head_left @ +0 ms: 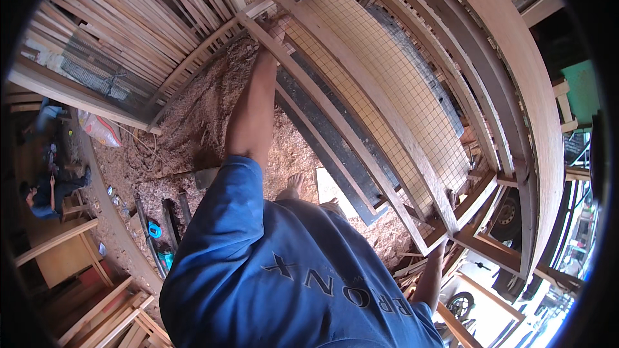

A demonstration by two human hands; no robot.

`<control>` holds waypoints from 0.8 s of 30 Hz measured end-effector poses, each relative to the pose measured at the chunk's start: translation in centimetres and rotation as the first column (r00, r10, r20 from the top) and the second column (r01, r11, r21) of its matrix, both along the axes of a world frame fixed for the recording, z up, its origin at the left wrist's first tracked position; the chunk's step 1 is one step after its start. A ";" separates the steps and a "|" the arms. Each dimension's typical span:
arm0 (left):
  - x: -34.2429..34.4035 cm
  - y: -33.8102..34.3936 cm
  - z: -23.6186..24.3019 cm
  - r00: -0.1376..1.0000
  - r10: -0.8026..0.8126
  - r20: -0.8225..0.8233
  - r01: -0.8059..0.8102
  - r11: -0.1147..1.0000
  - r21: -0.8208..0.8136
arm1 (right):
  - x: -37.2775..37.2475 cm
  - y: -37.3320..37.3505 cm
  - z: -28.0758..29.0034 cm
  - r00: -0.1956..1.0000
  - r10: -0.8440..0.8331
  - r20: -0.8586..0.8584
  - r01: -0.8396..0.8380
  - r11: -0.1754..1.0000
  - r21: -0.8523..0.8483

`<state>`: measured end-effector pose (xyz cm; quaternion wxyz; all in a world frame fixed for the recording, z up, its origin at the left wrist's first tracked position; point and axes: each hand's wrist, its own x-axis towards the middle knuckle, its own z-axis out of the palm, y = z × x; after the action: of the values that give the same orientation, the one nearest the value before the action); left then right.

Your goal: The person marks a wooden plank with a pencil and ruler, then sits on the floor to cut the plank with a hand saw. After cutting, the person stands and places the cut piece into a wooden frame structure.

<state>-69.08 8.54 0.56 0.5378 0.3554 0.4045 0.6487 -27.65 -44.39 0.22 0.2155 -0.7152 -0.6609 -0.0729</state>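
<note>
A long wooden frame (361, 109) with a wire mesh panel (387, 71) stands tilted in front of me, its near rail running from upper left to lower right. My left hand (267, 48) reaches far up and grips that rail near its upper end. At the frame's lower corner my right hand (441, 249) holds the rail, partly hidden by the wood. My bare feet (294, 185) stand on the sawdust just below the frame.
Sawdust covers the floor (193, 129). Stacked wooden slats (129, 19) lean at the upper left, more frames (509, 58) at the right. Tools and a blue tape measure (155, 229) lie at lower left. Another person (45, 194) sits at far left. A wheel (508, 214) shows at right.
</note>
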 end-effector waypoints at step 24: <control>-5.6 7.7 -0.1 0.816 -0.535 -0.216 0.412 0.802 -0.432 | -5.4 -2.4 3.3 0.749 -0.382 -0.541 0.293 0.924 -0.246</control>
<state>-74.69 16.26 0.50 0.6660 0.4423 0.4981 0.3358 -33.07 -46.83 3.48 0.3368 -0.8244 -0.4264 0.1589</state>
